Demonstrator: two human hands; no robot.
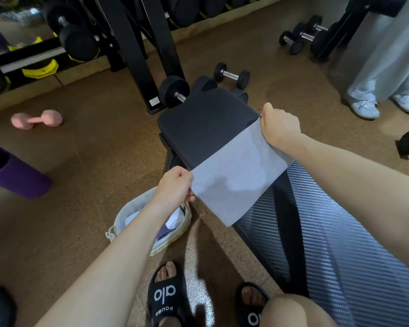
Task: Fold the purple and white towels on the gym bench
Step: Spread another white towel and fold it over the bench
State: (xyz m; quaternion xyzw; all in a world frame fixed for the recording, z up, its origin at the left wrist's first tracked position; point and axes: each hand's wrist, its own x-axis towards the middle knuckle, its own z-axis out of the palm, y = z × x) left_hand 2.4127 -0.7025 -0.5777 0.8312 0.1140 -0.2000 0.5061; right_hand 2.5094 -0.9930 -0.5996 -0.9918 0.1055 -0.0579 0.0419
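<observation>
pale purple towel (236, 175) stretched between left hand (175, 185) and right hand (280, 125).

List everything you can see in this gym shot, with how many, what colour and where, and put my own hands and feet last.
Pale lavender cloth towel: one, held stretched above the bench.
Black padded gym bench: one, centre to lower right.
Woven basket with white lining: one, on the floor left of the bench, white and purple cloth inside.
Pink dumbbell: one, floor at left.
Purple rolled mat: one, left edge.
Black dumbbells on the floor: several, beyond the bench and at upper right.
Black rack of dumbbells: one, top left.
Bystander's white trousers and shoes: one pair, upper right.
Left hand: pinches the towel's near corner.
Right hand: pinches the far corner.
Feet in black slides: two, bottom.
</observation>
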